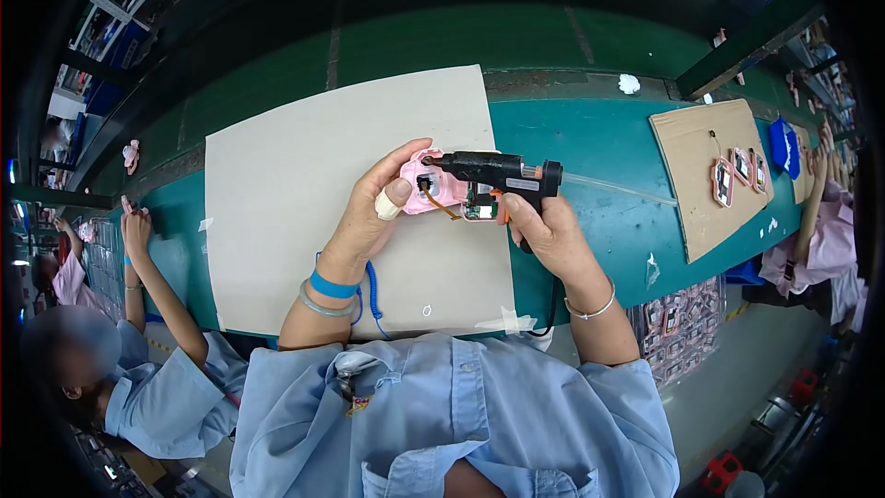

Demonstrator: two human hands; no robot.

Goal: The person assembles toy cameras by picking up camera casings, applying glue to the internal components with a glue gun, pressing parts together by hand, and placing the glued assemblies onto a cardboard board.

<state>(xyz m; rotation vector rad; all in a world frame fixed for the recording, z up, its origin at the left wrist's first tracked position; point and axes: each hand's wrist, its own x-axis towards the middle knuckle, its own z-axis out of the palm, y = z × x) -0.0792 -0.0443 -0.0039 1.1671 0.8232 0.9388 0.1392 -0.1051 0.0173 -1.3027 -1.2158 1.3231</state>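
Observation:
My left hand, its thumb wrapped in a pale covering, grips a pink plastic housing with a small black part inside. An orange-brown ribbon cable runs from the housing to a green circuit board beside it. In my right hand is a black hot glue gun, fingers closed round its handle. Its nozzle points left into the upper part of the housing. A clear glue stick sticks out of the gun's back end. My fingers partly hide the housing's lower left side and the gun's trigger.
Beneath my hands a beige cardboard sheet is taped to the green table. A brown cardboard piece at right carries several pink-framed units. A tray of similar parts sits low at right. Co-workers work on both sides.

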